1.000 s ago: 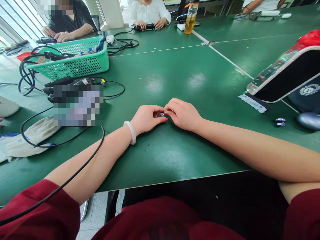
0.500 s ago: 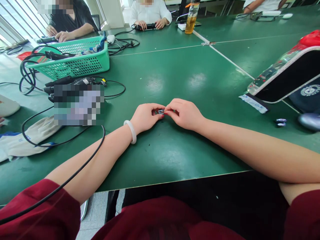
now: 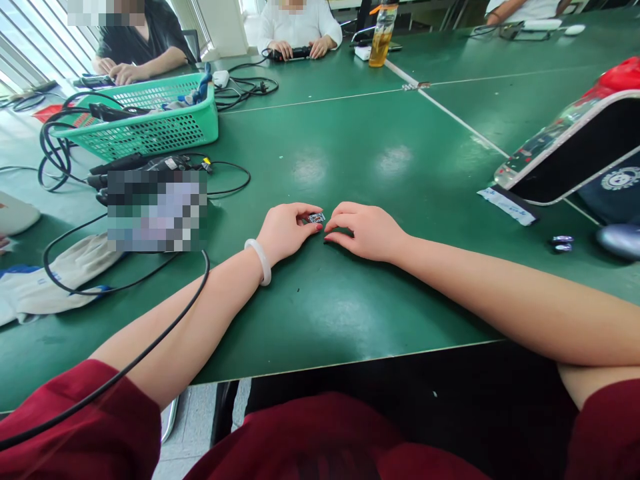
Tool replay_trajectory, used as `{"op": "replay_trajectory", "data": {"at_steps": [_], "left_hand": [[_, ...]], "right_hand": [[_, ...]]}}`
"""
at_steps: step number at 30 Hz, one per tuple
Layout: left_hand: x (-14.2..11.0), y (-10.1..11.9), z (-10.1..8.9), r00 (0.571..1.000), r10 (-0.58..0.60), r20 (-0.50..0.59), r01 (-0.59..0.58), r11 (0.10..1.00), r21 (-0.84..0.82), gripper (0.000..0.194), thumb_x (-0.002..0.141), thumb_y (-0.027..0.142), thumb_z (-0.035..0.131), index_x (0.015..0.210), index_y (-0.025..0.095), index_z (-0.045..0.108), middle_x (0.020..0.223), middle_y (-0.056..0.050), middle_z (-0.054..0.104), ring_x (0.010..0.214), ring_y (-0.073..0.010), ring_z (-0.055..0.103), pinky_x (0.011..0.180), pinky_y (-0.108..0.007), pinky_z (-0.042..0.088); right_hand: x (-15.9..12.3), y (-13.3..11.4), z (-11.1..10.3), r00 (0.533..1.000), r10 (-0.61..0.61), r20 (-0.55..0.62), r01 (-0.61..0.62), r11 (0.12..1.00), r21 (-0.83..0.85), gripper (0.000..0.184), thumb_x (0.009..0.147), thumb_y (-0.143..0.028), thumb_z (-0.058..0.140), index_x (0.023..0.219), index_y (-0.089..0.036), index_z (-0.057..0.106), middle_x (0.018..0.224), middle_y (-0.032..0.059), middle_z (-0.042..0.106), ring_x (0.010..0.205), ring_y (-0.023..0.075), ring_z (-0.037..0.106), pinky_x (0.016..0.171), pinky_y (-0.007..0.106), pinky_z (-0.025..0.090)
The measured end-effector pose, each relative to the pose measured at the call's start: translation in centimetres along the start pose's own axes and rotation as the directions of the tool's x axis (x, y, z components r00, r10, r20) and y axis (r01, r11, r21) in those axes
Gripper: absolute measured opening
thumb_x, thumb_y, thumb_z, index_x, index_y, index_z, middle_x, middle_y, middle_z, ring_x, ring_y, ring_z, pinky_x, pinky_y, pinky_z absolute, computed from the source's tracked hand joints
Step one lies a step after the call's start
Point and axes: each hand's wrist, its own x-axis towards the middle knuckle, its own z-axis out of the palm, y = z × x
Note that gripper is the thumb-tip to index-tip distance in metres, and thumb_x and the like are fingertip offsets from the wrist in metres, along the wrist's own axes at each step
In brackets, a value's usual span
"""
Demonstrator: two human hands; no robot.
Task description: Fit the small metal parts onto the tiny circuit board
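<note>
A small flat piece with a black-and-white pattern (image 3: 317, 218) is pinched between the thumb and fingers of my left hand (image 3: 285, 230), just above the green table (image 3: 340, 313). Its exact kind is too small to make out. My right hand (image 3: 367, 230) is close by on the right, thumb and fingertips apart, with nothing visible between them. A narrow gap separates its fingertips from the patterned piece. A white bangle (image 3: 261, 261) circles my left wrist.
On the left are a green basket (image 3: 150, 130) with cables, a cotton glove (image 3: 65, 273) and a black cable (image 3: 165, 357) crossing my left arm. A phone (image 3: 580, 150), two small shiny purple pieces (image 3: 563, 245) and a mouse (image 3: 623, 242) lie right. A bottle (image 3: 381, 40) and other people are beyond.
My right hand has let go of the small patterned piece, and its fingertips have parted. My left hand has shifted slightly left with the piece, which now shows more of its face.
</note>
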Motion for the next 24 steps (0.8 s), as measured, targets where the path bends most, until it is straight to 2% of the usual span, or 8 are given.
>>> {"op": "replay_trajectory", "data": {"at_steps": [3,6,10,15,24], "left_hand": [[0.04,-0.11,0.01,1.0,-0.003,-0.005,0.003,1.0,0.005,0.034,0.073,0.03,0.069,0.106,0.02,0.072,0.083,-0.004,0.07,0.073,-0.0157,0.06,0.076,-0.03,0.049],[0.06,-0.19,0.04,1.0,0.002,-0.003,-0.002,1.0,0.004,0.034,0.073,0.029,0.069,0.106,0.02,0.072,0.084,-0.003,0.071,0.073,-0.0155,0.06,0.076,-0.03,0.049],[0.01,-0.07,0.01,1.0,0.001,-0.005,-0.001,1.0,-0.003,0.034,0.073,0.03,0.07,0.105,0.02,0.072,0.085,-0.003,0.071,0.073,-0.0154,0.059,0.075,-0.029,0.049],[-0.09,0.13,0.02,1.0,0.025,-0.004,-0.026,0.999,-0.037,0.035,0.071,0.032,0.071,0.104,0.021,0.073,0.084,-0.003,0.071,0.072,-0.0149,0.057,0.073,-0.029,0.047],[-0.19,0.21,-0.02,0.997,0.073,-0.013,-0.074,0.994,-0.08,0.036,0.07,0.035,0.072,0.103,0.02,0.073,0.088,-0.004,0.072,0.072,-0.0146,0.056,0.073,-0.03,0.046]], "right_hand": [[-0.01,-0.24,-0.04,0.997,-0.018,0.07,0.017,1.0,0.005,0.013,0.087,-0.03,0.06,0.088,-0.021,0.069,0.095,0.0027,0.065,0.074,0.0145,0.057,0.065,0.027,0.04],[0.03,-0.42,-0.02,0.996,-0.022,0.082,0.024,0.999,-0.022,0.013,0.087,-0.026,0.057,0.085,-0.02,0.068,0.093,0.0034,0.064,0.074,0.0149,0.056,0.064,0.027,0.039],[0.08,-0.24,-0.03,0.999,0.043,-0.021,-0.045,0.997,-0.057,0.016,0.089,-0.029,0.055,0.085,-0.018,0.067,0.092,0.0047,0.063,0.075,0.016,0.055,0.063,0.028,0.038],[0.11,-0.02,-0.12,0.981,0.111,-0.161,-0.117,0.993,-0.029,0.017,0.089,-0.03,0.055,0.084,-0.018,0.066,0.093,0.0061,0.063,0.076,0.0168,0.055,0.065,0.028,0.039],[0.07,-0.18,-0.1,0.969,0.141,-0.203,-0.145,0.989,-0.006,0.017,0.088,-0.032,0.056,0.083,-0.019,0.066,0.093,0.0053,0.062,0.072,0.015,0.052,0.063,0.028,0.037]]}}
